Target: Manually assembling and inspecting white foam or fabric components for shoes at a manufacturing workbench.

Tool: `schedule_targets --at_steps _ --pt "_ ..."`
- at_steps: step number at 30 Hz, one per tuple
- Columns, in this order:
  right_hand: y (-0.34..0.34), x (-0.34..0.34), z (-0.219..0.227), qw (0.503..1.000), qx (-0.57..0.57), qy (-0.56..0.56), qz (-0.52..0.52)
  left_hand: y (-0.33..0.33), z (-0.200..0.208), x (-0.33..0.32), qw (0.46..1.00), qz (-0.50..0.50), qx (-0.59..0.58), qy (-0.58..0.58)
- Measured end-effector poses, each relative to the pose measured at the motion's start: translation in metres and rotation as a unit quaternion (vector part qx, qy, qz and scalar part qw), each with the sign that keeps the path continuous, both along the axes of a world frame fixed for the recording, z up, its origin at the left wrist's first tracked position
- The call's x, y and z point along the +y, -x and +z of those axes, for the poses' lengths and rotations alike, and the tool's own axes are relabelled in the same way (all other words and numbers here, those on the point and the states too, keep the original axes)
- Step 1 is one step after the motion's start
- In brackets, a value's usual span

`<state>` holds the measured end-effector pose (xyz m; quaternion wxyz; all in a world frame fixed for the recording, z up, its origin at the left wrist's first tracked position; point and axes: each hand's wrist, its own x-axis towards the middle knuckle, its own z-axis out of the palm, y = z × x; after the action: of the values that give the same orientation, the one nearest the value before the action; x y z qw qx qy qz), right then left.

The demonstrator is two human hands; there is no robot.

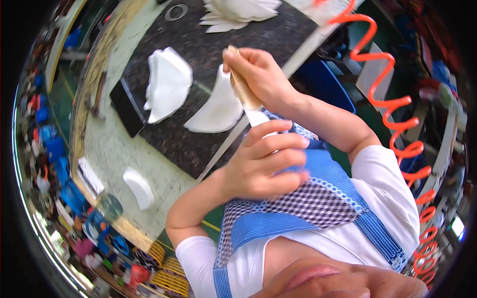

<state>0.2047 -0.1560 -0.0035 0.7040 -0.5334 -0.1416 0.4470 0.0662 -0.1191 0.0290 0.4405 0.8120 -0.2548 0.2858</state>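
Both hands hold a narrow strip-like piece (243, 91), tan along its upper part and white at its lower end. My right hand (261, 74) pinches it near the top, thumb and fingers closed on the tan part. My left hand (271, 161) curls its fingers around the white end in front of the blue checked apron (278, 228); those fingers are slightly blurred. Beside my hands, a curved white piece (216, 107) lies on the dark slab (169, 144). Left of it rests a stack of similar white pieces (169, 84).
More white pieces (238, 12) are fanned out at the slab's far side, near a flat ring (176, 12). A phone (127, 107), a hammer (97, 99) and a single white piece (139, 188) lie leftward. An orange coiled hose (387, 102) hangs at right, past a blue bin (325, 84).
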Motion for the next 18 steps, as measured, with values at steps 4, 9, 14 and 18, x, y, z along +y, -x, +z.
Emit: schedule_targets --at_steps 4,9,14,18 --pt "-0.041 -0.044 -0.03 0.917 -0.295 0.062 -0.262 0.012 0.011 0.014 0.774 0.046 0.085 0.625" --pt "-0.076 -0.172 -0.083 0.725 -0.584 0.347 -0.118 0.028 -0.003 0.067 0.558 -0.012 0.1 0.824" --pt "-0.012 -0.111 -0.006 0.972 -0.217 0.048 0.08 0.046 -0.016 0.051 0.803 0.075 0.258 0.532" --pt "0.022 -0.082 -0.002 0.916 -0.206 0.041 0.343 0.055 -0.023 0.029 0.935 0.184 0.279 0.115"
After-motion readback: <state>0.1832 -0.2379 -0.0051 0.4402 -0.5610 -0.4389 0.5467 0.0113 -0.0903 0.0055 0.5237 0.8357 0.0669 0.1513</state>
